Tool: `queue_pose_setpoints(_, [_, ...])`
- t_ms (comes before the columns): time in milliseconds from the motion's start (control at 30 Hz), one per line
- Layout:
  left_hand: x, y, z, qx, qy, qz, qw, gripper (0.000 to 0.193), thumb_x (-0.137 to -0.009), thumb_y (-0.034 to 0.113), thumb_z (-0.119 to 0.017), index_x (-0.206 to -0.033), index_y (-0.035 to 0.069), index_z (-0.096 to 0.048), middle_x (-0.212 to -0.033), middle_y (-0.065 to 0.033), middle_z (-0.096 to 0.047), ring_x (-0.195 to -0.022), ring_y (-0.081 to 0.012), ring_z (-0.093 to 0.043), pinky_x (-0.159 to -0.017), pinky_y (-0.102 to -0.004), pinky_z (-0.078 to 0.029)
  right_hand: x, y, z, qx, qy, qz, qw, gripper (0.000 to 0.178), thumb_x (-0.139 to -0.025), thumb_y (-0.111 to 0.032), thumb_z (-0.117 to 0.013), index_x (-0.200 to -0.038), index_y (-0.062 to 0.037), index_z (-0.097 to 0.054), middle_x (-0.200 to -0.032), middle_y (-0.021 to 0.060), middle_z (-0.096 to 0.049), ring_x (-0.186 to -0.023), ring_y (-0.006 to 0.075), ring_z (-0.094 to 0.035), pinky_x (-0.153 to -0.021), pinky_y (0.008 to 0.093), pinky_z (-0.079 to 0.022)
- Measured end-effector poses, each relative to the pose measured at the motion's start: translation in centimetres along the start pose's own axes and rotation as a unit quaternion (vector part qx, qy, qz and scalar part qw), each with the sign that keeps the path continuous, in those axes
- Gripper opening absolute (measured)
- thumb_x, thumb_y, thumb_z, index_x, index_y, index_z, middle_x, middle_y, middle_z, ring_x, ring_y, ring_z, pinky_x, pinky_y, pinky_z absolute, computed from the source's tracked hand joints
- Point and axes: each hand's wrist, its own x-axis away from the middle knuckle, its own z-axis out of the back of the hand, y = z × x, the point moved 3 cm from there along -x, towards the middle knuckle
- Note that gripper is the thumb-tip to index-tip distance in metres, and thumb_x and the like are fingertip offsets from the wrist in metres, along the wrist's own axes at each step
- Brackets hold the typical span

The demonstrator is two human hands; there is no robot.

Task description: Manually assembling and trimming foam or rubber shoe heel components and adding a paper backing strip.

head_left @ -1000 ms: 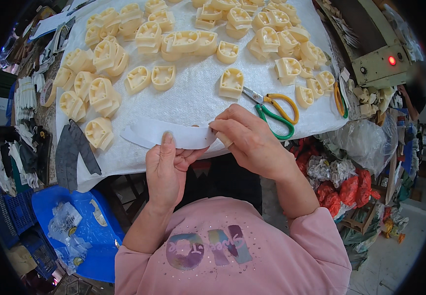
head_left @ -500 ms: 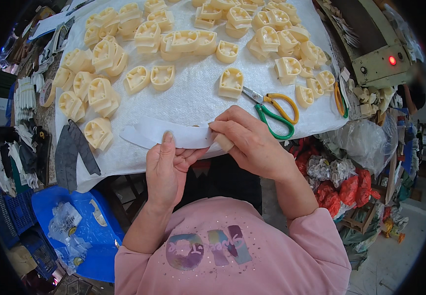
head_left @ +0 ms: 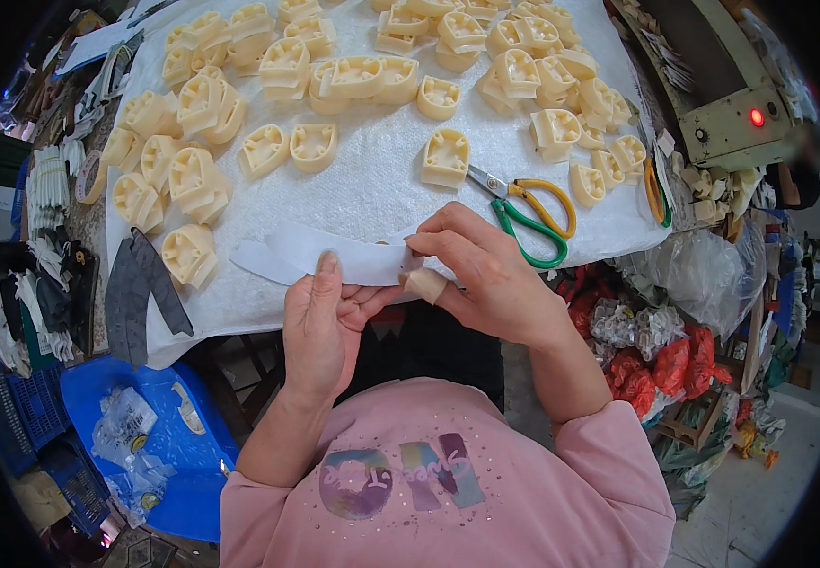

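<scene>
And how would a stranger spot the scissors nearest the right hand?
Start with the big white sheet, then find the right hand at its near edge. Just beyond that hand, to its right, lie the scissors, blades toward a cream molded piece. Unlike the plain cream pieces around, they have one yellow and one green handle loop.

Fingers (head_left: pixel 449 234) (right hand (head_left: pixel 487 275)) partly hide the white strip (head_left: pixel 367 263).

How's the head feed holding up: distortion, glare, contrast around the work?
Head view: a black rim at the sides, with fisheye bending; the red lamp glows brightly; the white strip contrasts weakly with the white cloth; the scissors stand out clearly.
</scene>
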Motion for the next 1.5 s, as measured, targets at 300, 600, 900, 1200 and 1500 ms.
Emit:
queue_pose_setpoints(300, [0.0, -0.1, -0.3, 0.003, 0.015, 0.004, 1.0, 0.041, -0.1, 0.026, -0.031, -0.113, -0.01, -0.048, -0.11, -0.024, -0.059, -0.101, -0.0306, -0.062, -0.09, -0.0422, -0.051, 0.3, 0.4, 0.0, 0.033, 0.008, 0.018, 0.999, 0.021, -0.074, -0.004, -0.065, -0.093, 0.0022, -0.058, -0.088, 0.0135, -0.055, -0.083, 0.0288, -0.057, -0.071, 0.0344, -0.049])
queue_pose_setpoints(600, [0.0, -0.3, 0.0, -0.003, 0.012, 0.013, 1.0, 0.041, -0.1, 0.025, -0.031, -0.113, -0.01, -0.048, -0.11, -0.0235, -0.059, -0.101, -0.03, -0.062, -0.089, -0.0412, -0.052, 0.2, 0.4, -0.2, 0.05, 0.004, 0.037, 0.998, 0.024, -0.072, -0.001, -0.066, -0.095, 0.0018, -0.058, -0.09, 0.0133, -0.055, -0.085, 0.0292, -0.057, -0.073, 0.0347, -0.049])
queue_pose_setpoints(900, [0.1, -0.2, -0.2, 0.001, 0.003, 0.013, 1.0, 0.04, -0.1, 0.025, -0.031, -0.112, -0.01, -0.048, -0.11, -0.0231, -0.059, -0.102, -0.03, -0.061, -0.09, -0.0415, -0.051, 0.3, 0.5, -0.4, 0.027, 0.004, 0.005, 1.0, 0.029, -0.066, 0.004, -0.063, -0.095, 0.0019, -0.058, -0.091, 0.0136, -0.055, -0.086, 0.0292, -0.057, -0.073, 0.0347, -0.048])
queue_pose_setpoints(1200, [-0.1, -0.1, -0.3, 0.001, 0.0, 0.021, 1.0, 0.041, -0.101, 0.025, -0.03, -0.112, -0.01, -0.048, -0.11, -0.0235, -0.059, -0.102, -0.03, -0.061, -0.089, -0.0424, -0.051, 0.2, 0.3, -0.1, -0.009, 0.024, -0.002, 1.0, 0.022, -0.071, 0.002, -0.064, -0.092, 0.0014, -0.058, -0.087, 0.012, -0.054, -0.085, 0.0296, -0.057, -0.072, 0.0355, -0.048])
queue_pose_setpoints(1500, [-0.7, 0.8, 0.9, 0.038, 0.038, -0.019, 0.998, 0.044, -0.101, 0.028, -0.031, -0.121, -0.008, -0.044, -0.111, -0.0217, -0.059, -0.103, -0.0291, -0.061, -0.084, -0.0407, -0.054, -0.2, 5.3, 2.1, 0.066, 0.098, -0.048, 0.992, 0.03, -0.074, 0.002, -0.061, -0.104, -0.0035, -0.058, -0.099, 0.0116, -0.061, -0.101, 0.0287, -0.054, -0.081, 0.0366, -0.046])
